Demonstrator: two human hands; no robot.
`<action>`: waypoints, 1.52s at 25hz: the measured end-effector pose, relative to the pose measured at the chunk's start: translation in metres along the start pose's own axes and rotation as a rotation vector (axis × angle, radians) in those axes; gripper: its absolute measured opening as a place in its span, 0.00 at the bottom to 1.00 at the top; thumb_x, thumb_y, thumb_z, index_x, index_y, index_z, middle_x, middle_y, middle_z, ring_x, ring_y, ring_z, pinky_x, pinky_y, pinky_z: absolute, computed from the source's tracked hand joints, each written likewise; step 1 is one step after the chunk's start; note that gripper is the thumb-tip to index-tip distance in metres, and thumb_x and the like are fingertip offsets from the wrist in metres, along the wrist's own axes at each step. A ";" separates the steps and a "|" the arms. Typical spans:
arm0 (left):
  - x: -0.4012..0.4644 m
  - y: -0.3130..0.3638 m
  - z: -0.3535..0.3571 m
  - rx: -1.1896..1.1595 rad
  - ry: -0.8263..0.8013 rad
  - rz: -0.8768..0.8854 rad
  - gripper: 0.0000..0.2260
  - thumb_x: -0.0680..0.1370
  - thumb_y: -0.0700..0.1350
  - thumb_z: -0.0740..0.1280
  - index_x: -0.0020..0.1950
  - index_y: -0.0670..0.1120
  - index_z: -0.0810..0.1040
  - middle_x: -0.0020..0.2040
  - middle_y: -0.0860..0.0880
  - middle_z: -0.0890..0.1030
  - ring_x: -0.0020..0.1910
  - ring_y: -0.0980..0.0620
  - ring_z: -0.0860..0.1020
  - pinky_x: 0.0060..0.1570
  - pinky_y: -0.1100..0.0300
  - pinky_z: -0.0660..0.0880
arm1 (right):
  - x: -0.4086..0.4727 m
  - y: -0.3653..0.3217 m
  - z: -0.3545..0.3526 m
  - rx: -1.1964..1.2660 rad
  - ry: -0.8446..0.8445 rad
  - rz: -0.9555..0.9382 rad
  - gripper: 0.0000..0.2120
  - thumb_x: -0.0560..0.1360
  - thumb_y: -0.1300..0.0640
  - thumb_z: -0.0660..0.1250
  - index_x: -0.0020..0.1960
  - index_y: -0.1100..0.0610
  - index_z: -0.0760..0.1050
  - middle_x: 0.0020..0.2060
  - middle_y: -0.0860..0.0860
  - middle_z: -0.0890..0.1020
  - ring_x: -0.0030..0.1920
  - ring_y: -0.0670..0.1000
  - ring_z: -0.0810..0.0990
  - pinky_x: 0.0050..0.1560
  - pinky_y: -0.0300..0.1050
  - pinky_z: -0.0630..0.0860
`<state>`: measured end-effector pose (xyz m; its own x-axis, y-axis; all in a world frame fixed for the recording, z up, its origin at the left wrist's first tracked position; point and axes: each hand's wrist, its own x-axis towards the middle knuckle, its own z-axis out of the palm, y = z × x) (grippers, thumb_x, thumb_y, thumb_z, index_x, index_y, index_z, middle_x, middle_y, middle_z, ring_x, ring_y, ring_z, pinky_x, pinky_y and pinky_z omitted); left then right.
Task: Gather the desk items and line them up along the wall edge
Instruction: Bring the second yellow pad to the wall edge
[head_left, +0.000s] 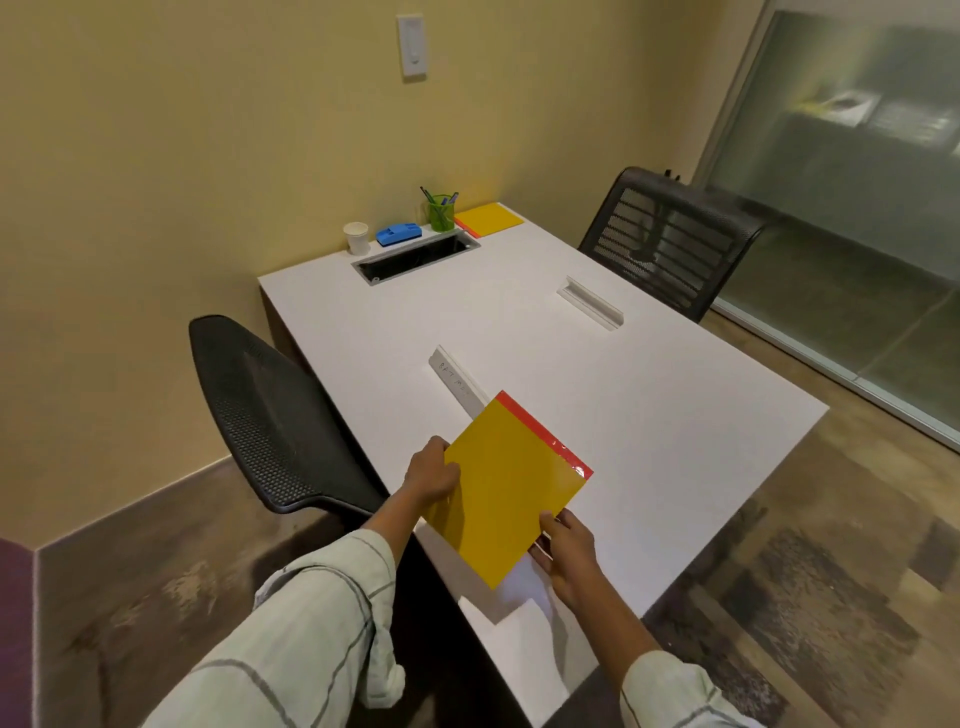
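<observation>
I hold a yellow folder with a red spine strip (506, 486) above the near part of the white desk (649, 395). My left hand (431, 475) grips its left edge and my right hand (566, 553) grips its lower right corner. Far off along the wall edge stand a white paper cup (357, 237), a blue eraser block (397, 234), a green mesh pen holder with pens (441, 212) and a second yellow folder with a red strip (488, 219) lying flat.
An open cable tray (415, 256) is cut into the desk near the wall. Two grey slot grommets (589, 302) (457, 380) sit mid-desk. A black mesh chair (270, 415) stands at the left, another (670, 239) at the far right. A glass partition (857, 208) bounds the right.
</observation>
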<state>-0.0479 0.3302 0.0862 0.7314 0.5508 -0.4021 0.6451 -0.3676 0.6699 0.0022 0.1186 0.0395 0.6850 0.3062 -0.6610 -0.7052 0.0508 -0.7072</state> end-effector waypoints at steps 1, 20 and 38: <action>-0.008 0.005 -0.009 -0.010 0.023 0.017 0.10 0.77 0.38 0.60 0.58 0.43 0.69 0.57 0.40 0.76 0.49 0.44 0.73 0.46 0.52 0.71 | -0.008 -0.008 0.001 -0.008 -0.029 -0.018 0.08 0.82 0.62 0.61 0.53 0.55 0.79 0.52 0.54 0.84 0.49 0.54 0.83 0.44 0.47 0.80; 0.006 -0.027 -0.299 -0.219 0.313 0.173 0.23 0.70 0.28 0.65 0.62 0.43 0.79 0.60 0.45 0.80 0.58 0.46 0.78 0.60 0.49 0.76 | -0.051 -0.089 0.263 -0.018 -0.103 -0.273 0.13 0.76 0.68 0.68 0.60 0.62 0.77 0.45 0.56 0.83 0.45 0.54 0.84 0.40 0.45 0.81; 0.267 -0.104 -0.531 0.079 0.196 0.239 0.18 0.70 0.32 0.66 0.59 0.41 0.79 0.52 0.46 0.78 0.52 0.46 0.75 0.48 0.56 0.72 | 0.117 -0.117 0.579 0.101 -0.015 -0.100 0.10 0.78 0.71 0.64 0.57 0.62 0.77 0.52 0.60 0.80 0.40 0.53 0.80 0.41 0.47 0.79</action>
<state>-0.0370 0.9137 0.2410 0.8127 0.5729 -0.1062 0.4809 -0.5567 0.6773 0.0591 0.6988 0.1897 0.7506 0.3085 -0.5843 -0.6489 0.1772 -0.7399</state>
